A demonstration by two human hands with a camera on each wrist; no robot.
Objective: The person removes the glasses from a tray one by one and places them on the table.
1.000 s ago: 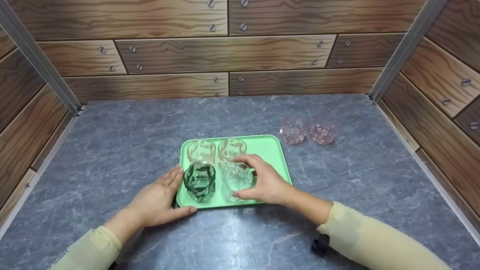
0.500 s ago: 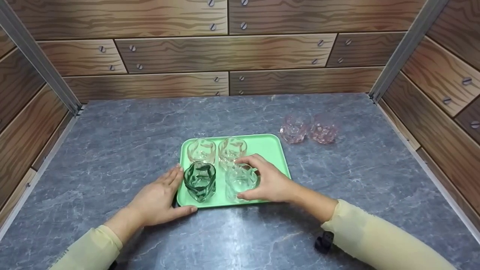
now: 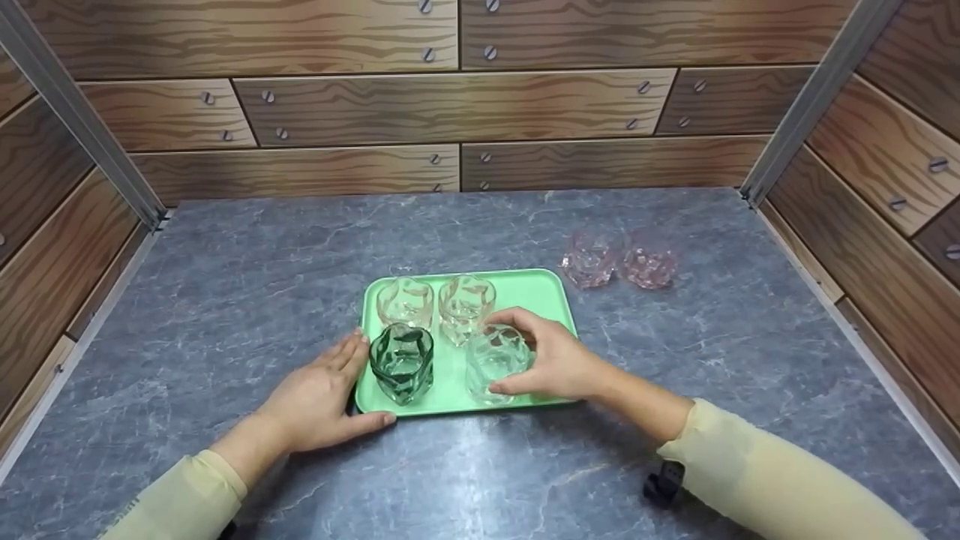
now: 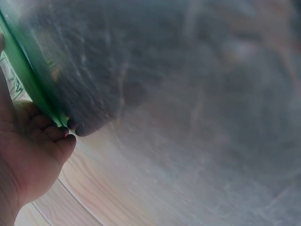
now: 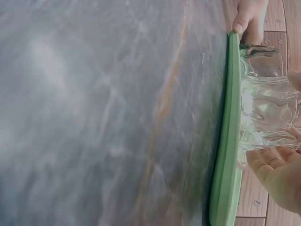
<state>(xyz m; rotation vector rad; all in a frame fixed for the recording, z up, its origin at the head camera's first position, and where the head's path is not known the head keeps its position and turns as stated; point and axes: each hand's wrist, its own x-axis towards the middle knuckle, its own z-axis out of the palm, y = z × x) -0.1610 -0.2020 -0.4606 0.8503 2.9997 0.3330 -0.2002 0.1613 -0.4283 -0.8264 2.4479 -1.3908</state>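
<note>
My right hand (image 3: 559, 360) holds a clear glass tumbler (image 3: 496, 364) upright over the front right part of a light green tray (image 3: 532, 289), thumb on its near side and fingers on its far side. The right wrist view shows this tumbler (image 5: 268, 110) close over the tray's rim (image 5: 228, 141). At the tray's front left corner lies my left hand (image 3: 319, 397), fingers extended along the left edge and thumb at the front edge. A dark green glass (image 3: 402, 367) stands on the tray beside those fingers. Behind it are two clear, faintly tinted glasses, one left (image 3: 405, 304), one right (image 3: 466, 300).
Two pink glasses, one nearer (image 3: 590, 259) and one farther right (image 3: 650, 262), stand on the grey marbled table (image 3: 262, 277) beyond the tray's back right corner. Wood-patterned walls (image 3: 450, 109) enclose the table at the back and sides.
My right hand has moved a little to the right with the clear glass tumbler, widening the gap to the dark green glass. The left hand has kept its place at the tray's corner.
</note>
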